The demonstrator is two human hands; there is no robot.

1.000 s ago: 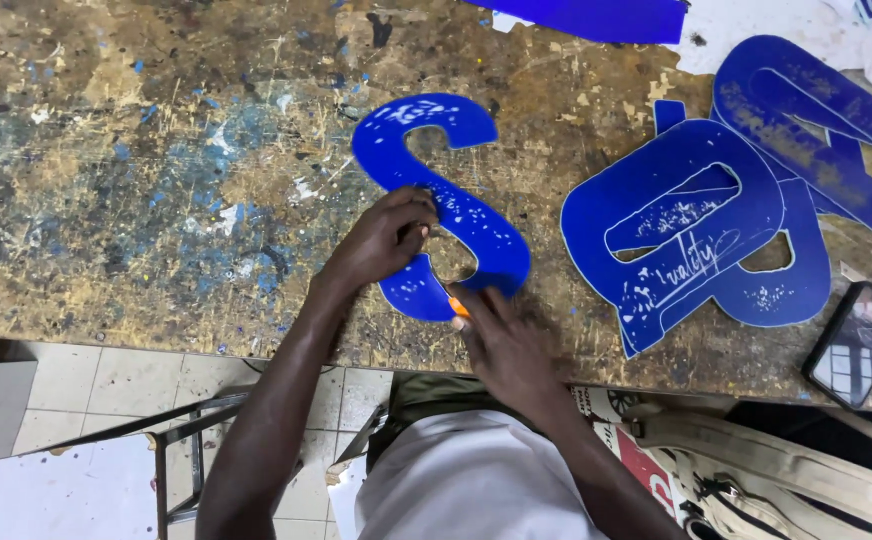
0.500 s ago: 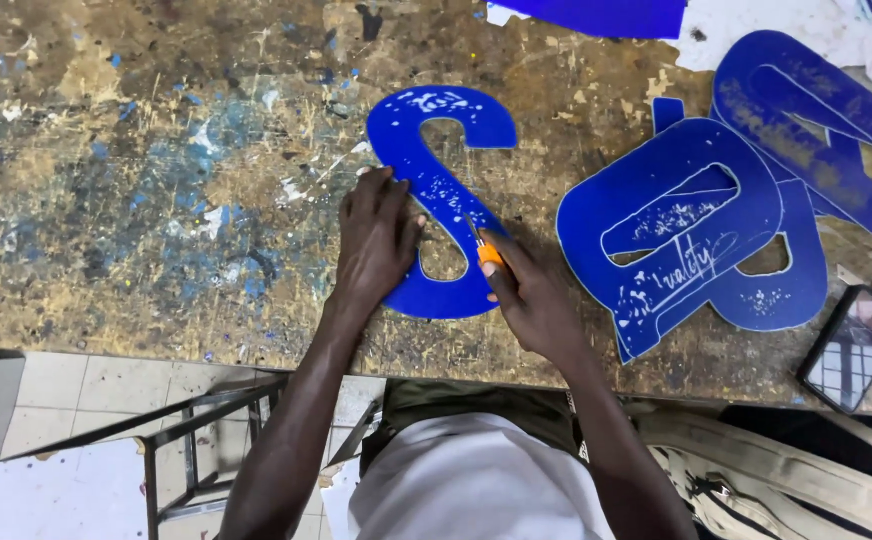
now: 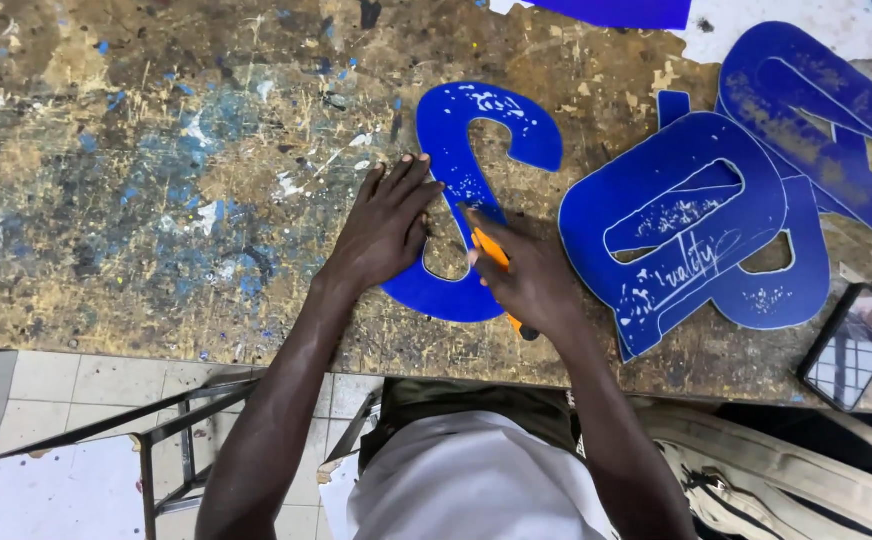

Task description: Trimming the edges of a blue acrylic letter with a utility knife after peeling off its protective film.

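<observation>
- S-shaped blue letter cutout [image 3: 476, 180] lies flat on my worn, paint-spattered workbench [image 3: 136, 180], near the middle of the top and close to the front edge [image 3: 256, 355].
- My left hand [image 3: 386, 230] is pressed flat and spread on the bench, fingers [image 3: 411, 180] touching the letter's left side and lower curve; it grips nothing.
- My right hand [image 3: 526, 280] is closed around an orange-handled cutter [image 3: 496, 262], whose front end sits on the letter's middle stroke. The blade itself is hidden, so I cannot tell how it meets the edge.
- Just to the right, a stack of larger blue letter cutouts [image 3: 696, 220] overlaps itself, its nearest edge close beside my right hand but apart from the S.
- Left of my left hand the bench runs open and bare of objects, only scratches and blue and white paint marks, so that side has plenty of room.
- Beyond the letter, a blue sheet [image 3: 626, 10] and white scraps [image 3: 806, 25] lie along the far edge.
- A dark phone [image 3: 851, 345] rests at the right end, right by the front edge.
- Below the bench edge I see tiled floor [image 3: 46, 385], a metal frame [image 3: 176, 430] and, at right, a beige bag [image 3: 786, 470]; what it holds is not visible.
</observation>
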